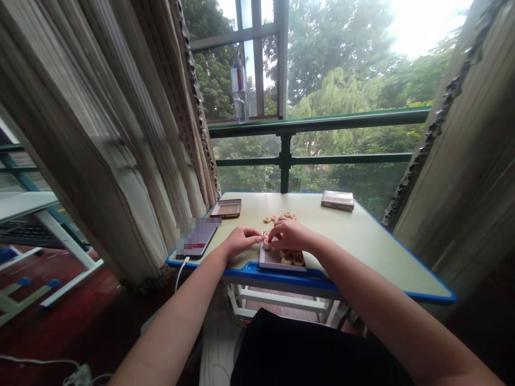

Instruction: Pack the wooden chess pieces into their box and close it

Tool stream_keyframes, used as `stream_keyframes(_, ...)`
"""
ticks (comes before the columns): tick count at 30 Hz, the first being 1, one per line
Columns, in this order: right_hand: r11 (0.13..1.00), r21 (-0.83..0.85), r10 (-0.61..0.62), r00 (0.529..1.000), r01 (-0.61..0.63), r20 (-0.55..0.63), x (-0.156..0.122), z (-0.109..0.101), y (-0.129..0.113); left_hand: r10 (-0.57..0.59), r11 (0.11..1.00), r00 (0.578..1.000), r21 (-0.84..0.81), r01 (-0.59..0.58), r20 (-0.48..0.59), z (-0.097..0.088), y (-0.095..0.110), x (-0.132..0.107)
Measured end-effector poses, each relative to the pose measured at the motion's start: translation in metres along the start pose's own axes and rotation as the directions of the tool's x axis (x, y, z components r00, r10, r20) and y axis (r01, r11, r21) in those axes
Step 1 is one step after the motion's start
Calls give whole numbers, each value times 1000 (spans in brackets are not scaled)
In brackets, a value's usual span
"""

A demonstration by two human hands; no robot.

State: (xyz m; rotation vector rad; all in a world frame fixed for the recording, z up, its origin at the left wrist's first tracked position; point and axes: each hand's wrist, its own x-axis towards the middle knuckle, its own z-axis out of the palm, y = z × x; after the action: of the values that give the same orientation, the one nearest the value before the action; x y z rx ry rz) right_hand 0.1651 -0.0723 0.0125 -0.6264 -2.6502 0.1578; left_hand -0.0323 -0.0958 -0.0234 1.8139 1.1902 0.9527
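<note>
An open shallow box [269, 259] lies at the table's front edge, with several round wooden Chinese chess pieces [292, 258] in its right part. My left hand [242, 239] comes in from the left. Its thumb and forefinger close together at the box's far left corner. Above the box, my right hand [293, 234] has its fingers bent down, pinching a chess piece [267, 244] at the left side. More loose pieces [287, 215] lie on the table beyond the right hand, which partly hides them.
The pale table [374, 252] has a blue rim. A tablet [199, 238] with a white cable lies on the left, near a brown box lid [226, 208]. A closed case [337, 200] sits at the back right. A bottle [239, 91] stands by the window railing.
</note>
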Motion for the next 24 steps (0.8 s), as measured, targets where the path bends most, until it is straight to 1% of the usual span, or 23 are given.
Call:
stream_keyframes(3, 1000, 9, -4, 1000, 4, -3, -1, 1, 3, -22, 1000, 1000, -14, 22, -22, 0, 1, 0)
stream_keyframes(5, 1000, 27, 16, 1000, -16, -4, -1, 2, 6, -33, 999, 999, -30, 32, -35, 0, 3, 0)
stream_keyframes(8, 994, 32, 101, 995, -100, -27, 0, -1, 17, -47, 997, 997, -57, 44, -54, 1, 5, 0)
stream_keyframes(10, 981, -24, 191, 979, -193, -68, 0, -4, 27, -69, 996, 995, -55, 65, -78, 2, 6, -1)
stream_keyframes(11, 963, -67, 253, 962, -260, -103, -1, -5, 33, -81, 996, 992, -49, 77, -95, 3, 6, 0)
stream_keyframes(13, 900, -139, 388, 904, -414, -178, -3, -9, 46, -111, 993, 985, -42, 107, -131, 4, 4, 2)
stream_keyframes(16, 809, -185, 514, 824, -558, -240, -9, -12, 63, -164, 986, 969, -42, 159, -182, 1, -1, 11)
stream_keyframes(17, 784, -182, 548, 799, -594, -246, -12, -12, 67, -162, 987, 968, -21, 161, -194, -2, -3, 16)
stream_keyframes(18, 761, -172, 583, 775, -626, -244, -14, -11, 72, -128, 990, 972, 31, 137, -199, -5, -4, 21)
stream_keyframes(20, 723, -143, 642, 733, -676, -222, -16, -8, 80, -29, 979, 981, 191, 67, -193, -11, -6, 34)
stream_keyframes(22, 712, -114, 664, 717, -693, -210, -18, -4, 86, -6, 949, 983, 308, 63, -184, -15, -6, 49)
stream_keyframes(24, 718, -73, 654, 706, -692, -272, -18, 1, 92, 6, 925, 986, 375, 58, -167, -15, -6, 66)
